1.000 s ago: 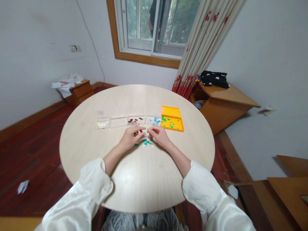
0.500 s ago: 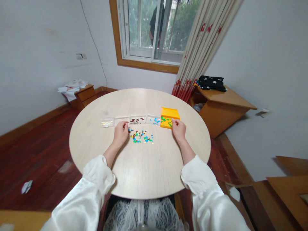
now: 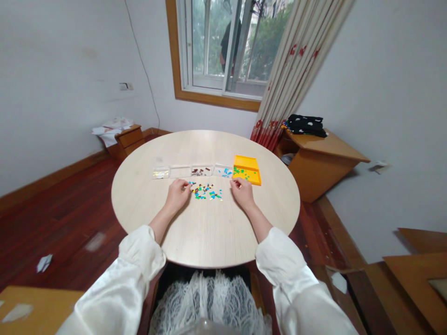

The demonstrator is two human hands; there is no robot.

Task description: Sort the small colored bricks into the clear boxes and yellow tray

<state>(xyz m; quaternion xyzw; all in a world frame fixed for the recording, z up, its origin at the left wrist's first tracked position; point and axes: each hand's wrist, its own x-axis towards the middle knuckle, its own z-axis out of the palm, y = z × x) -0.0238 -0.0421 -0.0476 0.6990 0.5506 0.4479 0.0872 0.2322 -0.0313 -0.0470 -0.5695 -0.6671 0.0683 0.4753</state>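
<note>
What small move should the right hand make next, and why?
Perhaps shift the right hand left to the small multicoloured pieces loose on the pale, round, wood-grained table and pick a green one, since the open yellow plastic box near that hand holds small green pieces.

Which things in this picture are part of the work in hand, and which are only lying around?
Seemingly part of the work: left hand, right hand, loose pieces, clear boxes, yellow box, table.

Seemingly just lying around: black cloth, papers at the left, white scrap on the floor.
</note>
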